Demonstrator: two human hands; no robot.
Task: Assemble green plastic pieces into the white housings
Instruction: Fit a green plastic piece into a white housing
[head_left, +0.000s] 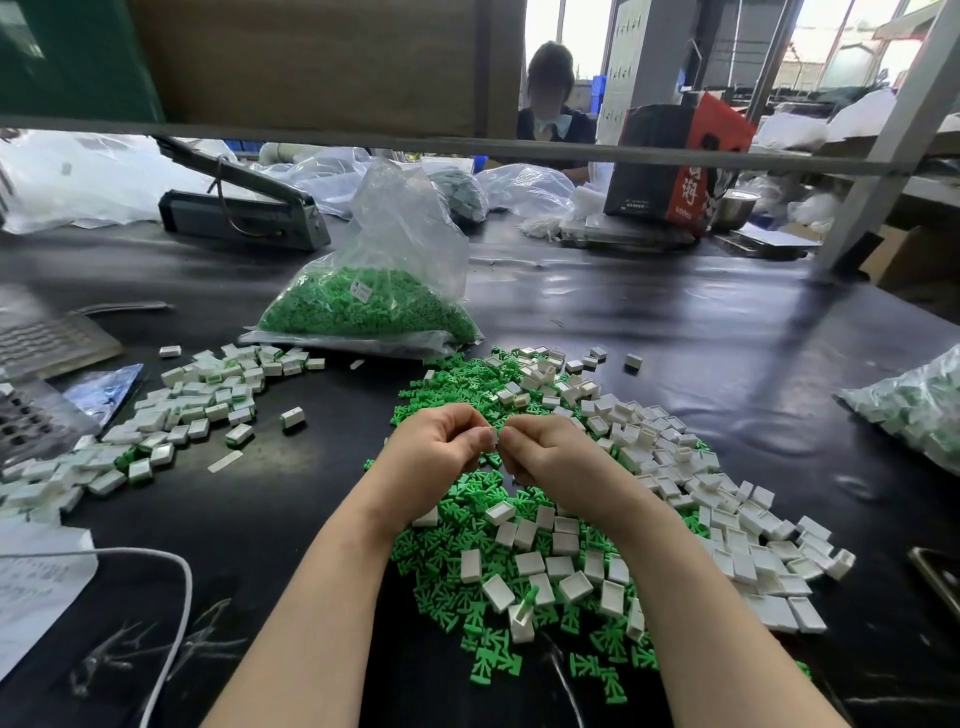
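My left hand and my right hand meet above a heap of loose green plastic pieces. Between their fingertips they pinch one small white housing; whether a green piece sits in it is hidden by the fingers. Empty white housings lie scattered to the right and in front of the heap. A pile of assembled white-and-green housings lies to the left on the black table.
A clear bag of green pieces stands behind the heap. Another bag of parts lies at the right edge. A bag sealer, a white cable and papers are on the left. A person sits across the table.
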